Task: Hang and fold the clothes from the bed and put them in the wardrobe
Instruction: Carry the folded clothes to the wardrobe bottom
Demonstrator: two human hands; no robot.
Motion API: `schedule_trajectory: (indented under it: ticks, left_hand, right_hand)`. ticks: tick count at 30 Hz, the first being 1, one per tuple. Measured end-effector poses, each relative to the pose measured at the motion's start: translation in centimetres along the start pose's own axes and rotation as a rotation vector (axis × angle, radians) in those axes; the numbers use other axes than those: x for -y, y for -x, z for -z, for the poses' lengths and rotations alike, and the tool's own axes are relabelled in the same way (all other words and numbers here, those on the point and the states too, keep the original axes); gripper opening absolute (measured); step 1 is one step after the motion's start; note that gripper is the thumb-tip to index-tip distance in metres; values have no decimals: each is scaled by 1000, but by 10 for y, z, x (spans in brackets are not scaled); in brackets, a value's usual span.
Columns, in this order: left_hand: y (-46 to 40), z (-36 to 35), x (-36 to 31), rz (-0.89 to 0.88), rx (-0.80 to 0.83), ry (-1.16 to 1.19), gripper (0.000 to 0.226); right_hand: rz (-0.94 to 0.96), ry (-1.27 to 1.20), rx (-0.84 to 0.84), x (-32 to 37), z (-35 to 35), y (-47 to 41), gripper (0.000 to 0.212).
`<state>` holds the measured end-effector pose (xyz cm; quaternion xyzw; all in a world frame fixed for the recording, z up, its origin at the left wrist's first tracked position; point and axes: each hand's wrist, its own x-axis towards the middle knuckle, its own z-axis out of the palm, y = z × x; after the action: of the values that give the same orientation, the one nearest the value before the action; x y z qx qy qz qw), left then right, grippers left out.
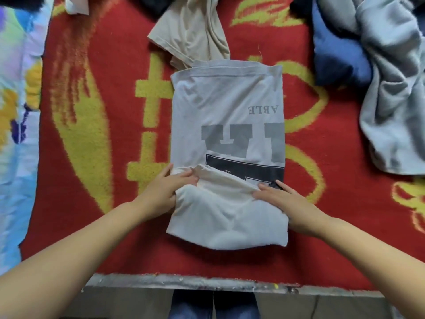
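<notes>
A white T-shirt (227,125) with grey and black block lettering lies on the red and yellow blanket (96,125), folded into a long narrow strip. Its near end is turned over onto itself. My left hand (164,192) grips the left side of that turned-over flap, thumb on top and fingers tucked under the cloth. My right hand (282,199) lies on the flap's right side, fingers on the fold edge; I cannot tell whether they pinch it.
A beige garment (195,31) lies just beyond the shirt. A blue garment (333,56) and a grey sweatshirt (395,88) are heaped at the right. A tie-dye cloth (16,111) runs along the left. The bed's front edge (207,282) is near me.
</notes>
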<state>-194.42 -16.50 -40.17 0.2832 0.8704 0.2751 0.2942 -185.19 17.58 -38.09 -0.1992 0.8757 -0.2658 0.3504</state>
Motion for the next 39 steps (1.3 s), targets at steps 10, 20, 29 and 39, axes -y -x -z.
schedule_trajectory:
  ticks: [10, 20, 29, 39]
  left_hand:
    - [-69, 19, -9, 955, -304, 512, 57]
    - [-19, -31, -38, 814, -706, 392, 46]
    - [-3, -28, -28, 813, -608, 309, 22]
    - [-22, -51, -46, 345, -12, -559, 100]
  right_hand:
    - [-947, -1148, -378, -28, 50, -57, 30]
    - [-534, -680, -906, 4, 40, -37, 19]
    - [-804, -352, -593, -2, 70, -69, 27]
    - [-355, 526, -119, 27, 19, -61, 83]
